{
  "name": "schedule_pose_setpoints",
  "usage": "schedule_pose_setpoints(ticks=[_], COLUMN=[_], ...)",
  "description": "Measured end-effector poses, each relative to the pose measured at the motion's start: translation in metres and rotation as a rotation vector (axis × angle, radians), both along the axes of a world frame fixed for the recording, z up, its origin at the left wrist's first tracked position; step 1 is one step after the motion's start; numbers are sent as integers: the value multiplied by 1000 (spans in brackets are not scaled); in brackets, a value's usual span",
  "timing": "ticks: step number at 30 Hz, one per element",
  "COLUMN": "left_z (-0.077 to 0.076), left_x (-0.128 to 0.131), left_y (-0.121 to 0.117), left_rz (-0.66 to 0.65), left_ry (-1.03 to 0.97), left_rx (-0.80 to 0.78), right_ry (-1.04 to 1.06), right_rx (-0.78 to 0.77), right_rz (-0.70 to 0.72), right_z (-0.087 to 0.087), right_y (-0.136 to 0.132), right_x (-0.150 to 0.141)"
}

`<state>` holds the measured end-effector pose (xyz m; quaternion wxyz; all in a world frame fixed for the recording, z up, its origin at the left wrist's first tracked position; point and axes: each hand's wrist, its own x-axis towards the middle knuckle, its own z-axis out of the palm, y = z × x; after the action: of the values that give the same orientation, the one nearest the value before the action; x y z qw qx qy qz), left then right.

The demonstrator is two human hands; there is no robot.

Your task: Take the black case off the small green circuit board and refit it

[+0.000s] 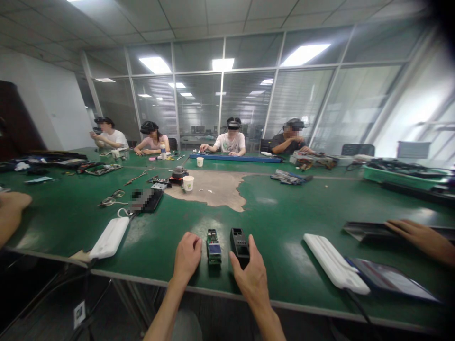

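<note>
A narrow green circuit board with a small bluish screen lies on the table between my hands. Just left of it, my left hand rests with its fingers curled in, apart from the board; I see nothing in it. On the other side is a black plastic casing, open-topped, with a hollow and several small slots. My right hand has its thumb at the casing's near left and its fingers along the right side, gripping it. The palm side of that hand is partly hidden.
The green table has a bare brown patch with a paper cup on it. White power banks or adapters lie left and right. A neighbour's hand touches a dark metal channel. Several people sit opposite.
</note>
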<state>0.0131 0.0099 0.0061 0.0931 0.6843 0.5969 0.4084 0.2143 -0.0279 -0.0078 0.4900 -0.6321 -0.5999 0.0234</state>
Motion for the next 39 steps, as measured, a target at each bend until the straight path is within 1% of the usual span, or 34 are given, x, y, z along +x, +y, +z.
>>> schedule_pose_setpoints(ticks=[12, 16, 19, 23, 26, 29, 33, 39], left_z=[1, 1, 1, 0, 1, 2, 2, 1], left_x=[0, 0, 0, 0, 1, 1, 0, 0], left_y=[0, -1, -1, -2, -2, -2, -2, -3], left_rz=[3, 5, -1, 1, -1, -12, -10, -15], left_ry=[-13, -9, -7, -16, -25, -30, -39, -58], left_rx=[3, 9, 6, 8, 13, 9, 1, 5], right_ry=[2, 62, 133, 202, 197, 152, 85, -42], right_rx=[-44, -69, -96, -70, -34, -37, -69, -20], right_rz=[26, 43, 52, 79, 149, 191, 191, 163], right_z=[-1, 3, 14, 37, 54, 61, 58, 46], right_y=[-1, -3, -6, -9, -9, -8, -5, -2], right_x=[0, 0, -2, -13, -28, -43, -57, -68])
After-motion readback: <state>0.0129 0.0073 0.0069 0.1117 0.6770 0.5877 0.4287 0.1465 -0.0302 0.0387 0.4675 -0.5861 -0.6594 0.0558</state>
